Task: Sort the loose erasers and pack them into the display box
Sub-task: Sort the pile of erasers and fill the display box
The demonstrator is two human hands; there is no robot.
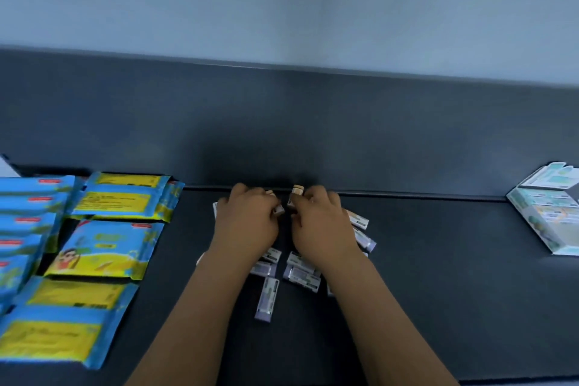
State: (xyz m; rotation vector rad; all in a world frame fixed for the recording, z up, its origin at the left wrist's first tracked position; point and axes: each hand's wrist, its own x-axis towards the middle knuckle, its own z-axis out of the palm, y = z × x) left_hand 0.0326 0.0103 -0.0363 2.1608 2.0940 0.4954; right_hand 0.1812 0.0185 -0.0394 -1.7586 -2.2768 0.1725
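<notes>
Tan eraser (pixel 297 189) stands upright, pinched low between the curled fingertips of the right hand (pixel 322 224); only its blunt top end shows. Just beside it, the left hand (pixel 247 219) curls round a pale eraser (pixel 278 209). One squared end pokes past the knuckles and the rest is hidden in the fist. The fingers blur together, so I cannot tell whether either hand holds more than one piece. Both hands sit close together at the far edge of the table (pixel 438 276), a dark matte top that meets a dark back panel (pixel 313 122).

Around and under the wrists lie the loose erasers (pixel 302 274). They are small rectangular bars in glossy wrap, lilac and white, with labels too small to read. A lilac bar (pixel 266 298) lies alone nearer the person, pointing lengthwise. Several others are partly covered by the arms (pixel 194 307).

Well apart, at the right edge, sits the box (pixel 545 216), white and teal card with a flap raised. It is cut off by the frame and its inside cannot be made out. On the left, blue and yellow packets (pixel 109 247) with crinkled, shiny skins overlap in rows, and the outer ones are cut off.
</notes>
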